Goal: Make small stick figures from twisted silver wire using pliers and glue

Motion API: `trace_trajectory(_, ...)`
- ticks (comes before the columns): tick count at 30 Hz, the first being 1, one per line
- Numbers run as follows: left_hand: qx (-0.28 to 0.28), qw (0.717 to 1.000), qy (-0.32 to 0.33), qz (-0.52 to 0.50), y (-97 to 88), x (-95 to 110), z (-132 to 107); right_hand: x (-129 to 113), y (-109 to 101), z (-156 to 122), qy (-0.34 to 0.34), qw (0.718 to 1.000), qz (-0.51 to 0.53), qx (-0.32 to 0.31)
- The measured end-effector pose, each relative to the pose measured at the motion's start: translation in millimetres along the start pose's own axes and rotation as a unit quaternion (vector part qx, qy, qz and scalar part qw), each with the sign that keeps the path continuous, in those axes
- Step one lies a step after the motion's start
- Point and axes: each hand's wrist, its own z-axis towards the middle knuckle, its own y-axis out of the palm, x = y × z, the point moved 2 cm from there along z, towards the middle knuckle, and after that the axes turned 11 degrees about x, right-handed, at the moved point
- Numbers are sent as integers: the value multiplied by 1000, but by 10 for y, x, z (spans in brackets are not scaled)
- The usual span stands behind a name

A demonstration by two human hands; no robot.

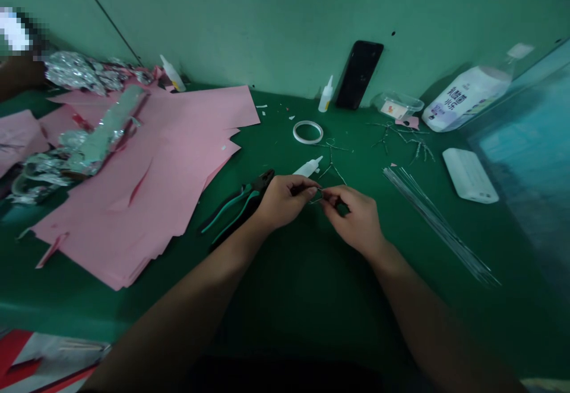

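Observation:
My left hand point(285, 200) and my right hand point(354, 212) meet above the green table, thumbs and fingers pinching a small bent piece of wire point(317, 196) between them. Most of that wire is covered by my fingertips. Just past my hands lies a twisted wire figure point(331, 158) with a looped top and spread limbs. A white glue bottle point(307, 168) rests behind my left fingers. Beside my left wrist are pliers point(243, 203) with black and teal handles, partly hidden by my forearm. A bundle of straight wires point(439, 224) lies to the right.
Pink paper sheets point(178, 143) and crumpled silvery wrap point(84, 72) cover the left side. Toward the wall are a tape roll point(308, 132), an upright glue bottle point(326, 96), a leaning phone point(360, 75), and more twisted wire point(401, 135). A tilted drink bottle point(467, 96) and white power bank point(470, 175) are rightward.

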Motion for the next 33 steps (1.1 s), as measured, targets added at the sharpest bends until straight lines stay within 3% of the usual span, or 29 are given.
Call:
trace_trajectory(4, -13, 1000, -12, 19, -14, 16, 5, -31, 23, -23, -66, 996, -55, 1)
trace_trajectory(13, 1, 995, -59, 83, -33, 9, 24, -83, 89, -72, -145, 974, -173, -20)
trace_trajectory(19, -26, 993, 9, 117, -8, 37, 1, -59, 109, -52, -94, 984, -154, -6)
trace_trajectory(22, -24, 985, 95, 140, 18, 81, -37, -49, 64, -39, -18, 997, -73, 19)
trace_trajectory(25, -34, 974, 167, 150, 31, 118, -63, -41, 44, -42, 149, 988, 47, 22)
trace_trajectory(27, -34, 967, 200, 153, 28, 132, -67, -46, 75, -53, 262, 952, 158, 10)
trace_trajectory(29, -26, 962, 223, 158, 21, 138, -68, -50, 121, -60, 354, 893, 277, 16)
trace_trajectory(31, -15, 957, 238, 168, 19, 139, -72, -38, 164, -57, 418, 834, 359, 22)
trace_trajectory(33, -6, 952, 250, 178, 25, 139, -81, -6, 189, -49, 457, 799, 390, 12)
